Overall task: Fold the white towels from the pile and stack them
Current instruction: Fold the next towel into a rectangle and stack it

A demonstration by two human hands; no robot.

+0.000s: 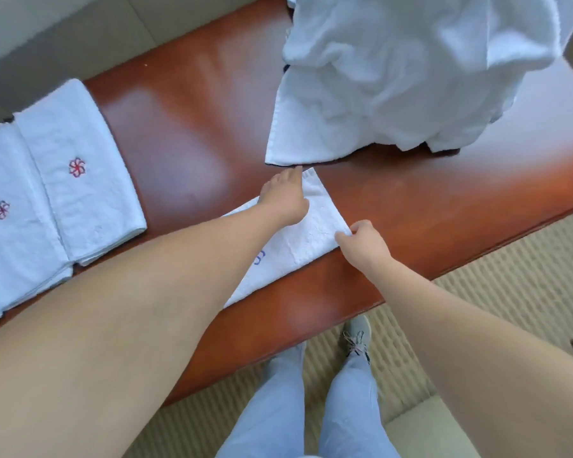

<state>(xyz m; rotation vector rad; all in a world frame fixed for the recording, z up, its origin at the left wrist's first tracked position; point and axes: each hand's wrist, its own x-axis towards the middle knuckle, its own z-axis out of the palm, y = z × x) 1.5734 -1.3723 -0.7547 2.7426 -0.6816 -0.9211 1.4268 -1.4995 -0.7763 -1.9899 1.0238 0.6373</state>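
— What are your hands doing now?

— My left hand [283,196] is lying flat on the towel [298,239], fingers straight, pressing its far end down. My right hand [361,241] is pinching the towel's right corner between thumb and fingers.

— Where is this towel lying?

— It is lying folded into a long strip on the table [186,133], near the front edge, partly under my left arm. A small blue mark is showing on it.

— And the other towels?

— The pile [411,71] is sitting crumpled at the far right of the table, its lower edge just beside my left fingertips. Two folded towels [57,190] with red flower marks are lying side by side at the left end, touching each other.

— What is the surface like?

— The table is reddish-brown wood, glossy, and it is reflecting light. Below it a beige ribbed carpet [510,285] is covering the floor, where I am standing in light trousers and a grey shoe [358,335].
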